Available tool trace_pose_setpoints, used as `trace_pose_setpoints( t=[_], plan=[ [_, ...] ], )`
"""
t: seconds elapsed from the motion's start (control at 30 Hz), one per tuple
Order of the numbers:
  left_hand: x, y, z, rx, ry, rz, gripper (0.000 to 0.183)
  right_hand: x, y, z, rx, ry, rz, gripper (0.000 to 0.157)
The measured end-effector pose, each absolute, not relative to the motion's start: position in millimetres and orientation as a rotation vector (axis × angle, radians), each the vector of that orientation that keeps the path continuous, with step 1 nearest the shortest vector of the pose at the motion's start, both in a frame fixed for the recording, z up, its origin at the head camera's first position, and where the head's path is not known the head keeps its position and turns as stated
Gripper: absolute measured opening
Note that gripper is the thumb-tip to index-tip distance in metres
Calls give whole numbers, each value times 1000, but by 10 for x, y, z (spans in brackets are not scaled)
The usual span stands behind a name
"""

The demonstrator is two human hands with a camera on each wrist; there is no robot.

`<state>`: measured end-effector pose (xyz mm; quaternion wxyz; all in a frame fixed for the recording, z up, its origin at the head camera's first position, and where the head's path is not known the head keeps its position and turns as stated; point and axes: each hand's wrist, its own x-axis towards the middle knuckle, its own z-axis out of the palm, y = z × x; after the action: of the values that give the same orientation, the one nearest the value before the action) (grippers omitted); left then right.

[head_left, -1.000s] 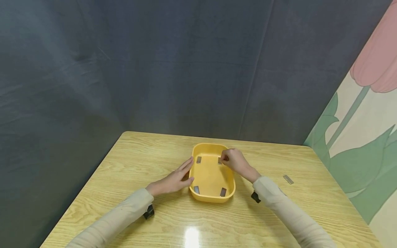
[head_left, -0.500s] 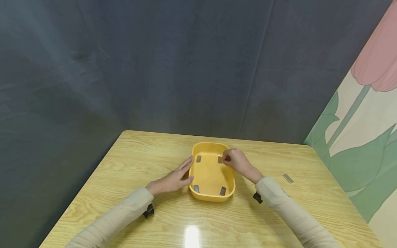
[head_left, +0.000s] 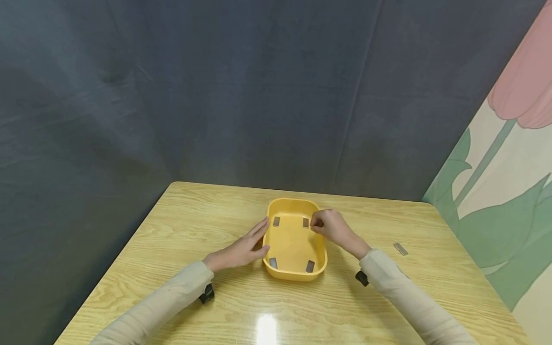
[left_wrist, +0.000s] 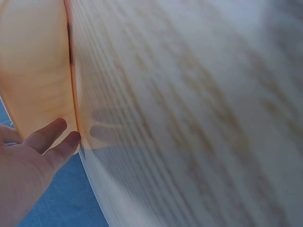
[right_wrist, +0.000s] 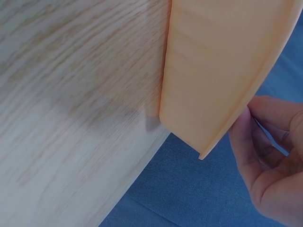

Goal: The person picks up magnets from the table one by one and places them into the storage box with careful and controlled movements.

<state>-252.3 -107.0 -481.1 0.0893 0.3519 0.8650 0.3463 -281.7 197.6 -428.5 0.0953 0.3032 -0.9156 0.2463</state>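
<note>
A yellow plastic tray [head_left: 294,244] lies on the table. Several small grey metal strips rest on its floor near the corners, among them a far-left one [head_left: 276,222], a far-right one [head_left: 305,223] and a near-right one [head_left: 310,266]. My left hand [head_left: 238,249] has its fingers spread straight, with the fingertips against the tray's left wall; the left wrist view shows fingers [left_wrist: 59,147] there too. My right hand [head_left: 335,228] reaches over the right rim, thumb and forefinger curled together just right of the far-right strip. In the right wrist view the tray wall hides its fingertips.
One more grey metal strip [head_left: 400,248] lies on the wooden table [head_left: 207,211] to the right of the tray. A dark curtain [head_left: 258,96] hangs behind the table, and a flower-painted wall [head_left: 496,191] stands at the right.
My right hand has drawn slightly to the right, off the far-right strip, which stays on the tray floor and now shows fully. My left hand and the tray have hardly moved.
</note>
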Motion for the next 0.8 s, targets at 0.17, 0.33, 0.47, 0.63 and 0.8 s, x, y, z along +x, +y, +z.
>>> trace_pose_setpoints(
  t=[0.17, 0.33, 0.47, 0.63, 0.8],
  plan=[
    [-2525, -1071, -4818, 1032, 2567, 1023, 76, -2787, 2002, -4281, 882, -2733, 735, 18],
    [-2523, -1073, -4812, 1030, 2568, 1019, 76, -2755, 2020, -4266, 885, -2734, 748, 19],
    [-2528, -1075, -4822, 1027, 2568, 1014, 76, -2738, 2032, -4266, 885, -2730, 751, 19],
    [-2528, -1070, -4826, 1038, 2567, 1021, 76, -2716, 2048, -4269, 881, -2730, 753, 19],
    [-2523, -1068, -4812, 1036, 2558, 1029, 76, -2678, 2072, -4239, 882, -2730, 764, 18]
  ],
)
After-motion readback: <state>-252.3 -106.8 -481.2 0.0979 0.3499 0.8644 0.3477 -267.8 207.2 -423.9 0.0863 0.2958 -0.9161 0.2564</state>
